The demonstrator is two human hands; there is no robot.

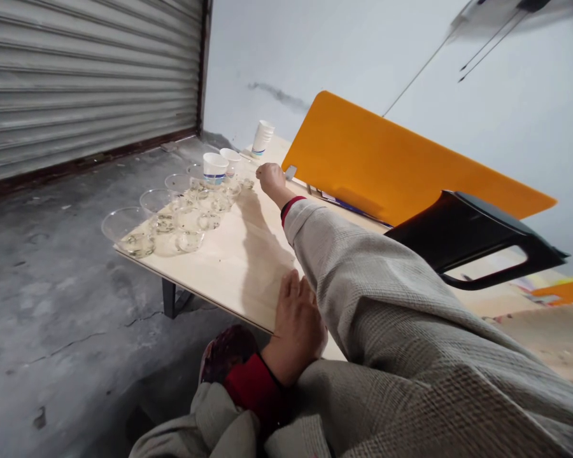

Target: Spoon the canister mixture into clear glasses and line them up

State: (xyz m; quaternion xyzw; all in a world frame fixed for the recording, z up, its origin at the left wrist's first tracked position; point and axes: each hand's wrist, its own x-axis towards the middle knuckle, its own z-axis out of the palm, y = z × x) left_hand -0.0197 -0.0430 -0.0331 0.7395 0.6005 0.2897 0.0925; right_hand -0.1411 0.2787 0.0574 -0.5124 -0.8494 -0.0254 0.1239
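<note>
My right hand [270, 180] reaches far across the light wooden table [248, 261], fingers curled closed near the clear plastic cups [210, 202]; whether it holds anything I cannot make out. My left hand [297, 324] lies flat on the table's near edge, fingers stretched out, holding nothing. Several clear plastic cups with some liquid stand in rows along the table's left end, from a large one [127, 230] to the far ones. A white paper cup with a blue band [214, 168] stands among them, another white cup [230, 159] behind it.
A stack of white paper cups [261, 138] stands at the table's far end. An orange divider panel [401, 168] runs along the right side. A black chair back [472, 238] juts in at right. Grey concrete floor [62, 267] and a metal roller shutter [86, 76] lie left.
</note>
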